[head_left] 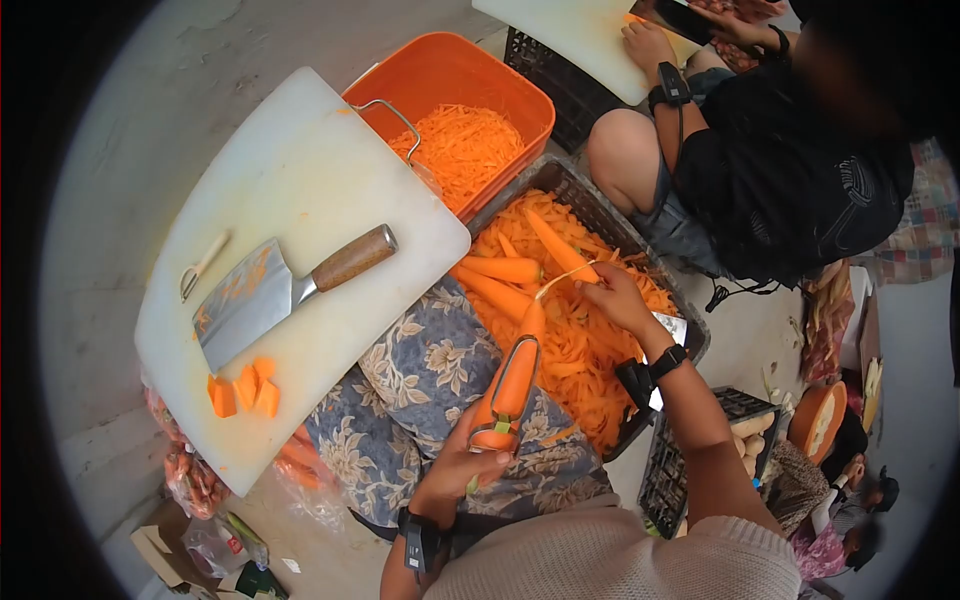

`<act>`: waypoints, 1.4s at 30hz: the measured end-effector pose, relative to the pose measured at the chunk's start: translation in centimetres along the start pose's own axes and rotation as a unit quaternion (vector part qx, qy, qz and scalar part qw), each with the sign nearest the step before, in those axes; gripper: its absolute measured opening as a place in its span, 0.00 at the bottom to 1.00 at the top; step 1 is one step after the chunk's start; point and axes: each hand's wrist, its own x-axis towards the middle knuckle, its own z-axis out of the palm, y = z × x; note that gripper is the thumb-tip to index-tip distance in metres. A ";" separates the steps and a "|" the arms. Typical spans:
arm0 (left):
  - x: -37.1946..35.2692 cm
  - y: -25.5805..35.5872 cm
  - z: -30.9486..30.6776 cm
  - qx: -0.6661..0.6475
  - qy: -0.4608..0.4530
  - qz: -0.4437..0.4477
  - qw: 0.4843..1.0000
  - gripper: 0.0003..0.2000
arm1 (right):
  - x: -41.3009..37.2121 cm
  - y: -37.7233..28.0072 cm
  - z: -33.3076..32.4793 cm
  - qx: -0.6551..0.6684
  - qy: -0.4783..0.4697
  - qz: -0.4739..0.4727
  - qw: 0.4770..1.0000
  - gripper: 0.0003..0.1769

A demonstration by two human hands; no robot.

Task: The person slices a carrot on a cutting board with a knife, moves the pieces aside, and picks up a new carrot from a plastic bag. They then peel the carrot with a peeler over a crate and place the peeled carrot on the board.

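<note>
My left hand (468,468) is wrapped round the thick end of an orange carrot (513,385); a metal-framed peeler with a green part lies against that carrot, also at this hand. My right hand (617,298) pinches a thin pale root strand (567,275), which runs to the carrot's narrow end. Below the hands is a dark crate (697,330) full of orange peelings (580,385), with several whole carrots (503,268) lying on top. The held carrot is over my patterned lap.
A white cutting board (330,180) at left bears a cleaver (250,300), a small peeler (203,265) and carrot chunks (245,388). Beyond stands an orange bucket (533,100) of shreds. A co-worker (790,180) sits at upper right. A black crate (690,450) is at lower right.
</note>
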 end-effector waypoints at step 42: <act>-0.8 -1.3 -0.1 0.019 -0.015 0.071 0.997 0.35 | -1.5 -0.4 7.4 -0.477 0.008 0.042 0.878 0.53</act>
